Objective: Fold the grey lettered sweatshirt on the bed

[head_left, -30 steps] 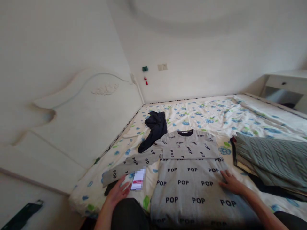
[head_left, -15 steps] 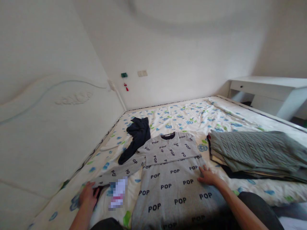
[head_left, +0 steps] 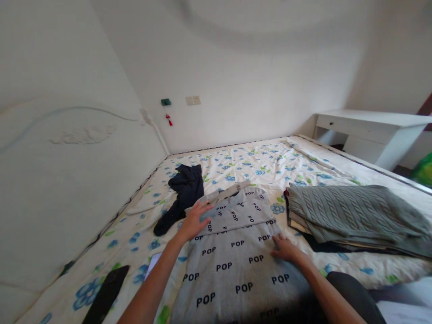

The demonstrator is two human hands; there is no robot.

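Observation:
A grey sweatshirt (head_left: 232,256) with black "POP" lettering lies flat on the bed, its collar pointing away from me. The sleeve (head_left: 232,191) from its left side is laid over across the collar area. My left hand (head_left: 196,219) is at the left shoulder on that folded part, fingers spread, palm down. At the garment's right edge rests my right hand (head_left: 286,247), fingers apart and touching the cloth. Just left of the shoulder is a crumpled dark navy garment (head_left: 189,191).
Folded clothes are stacked at right, a green-grey cable-knit sweater (head_left: 347,211) on top. A long black object (head_left: 106,294) lies at lower left. A pale flat thing (head_left: 152,264) is partly behind my left forearm. A white desk (head_left: 364,130) stands beyond the flowered sheet (head_left: 229,164).
My left hand has brought the left sleeve up and rightward over the collar area and released it. The black object at lower left is now uncovered. My right hand stays on the sweatshirt's edge.

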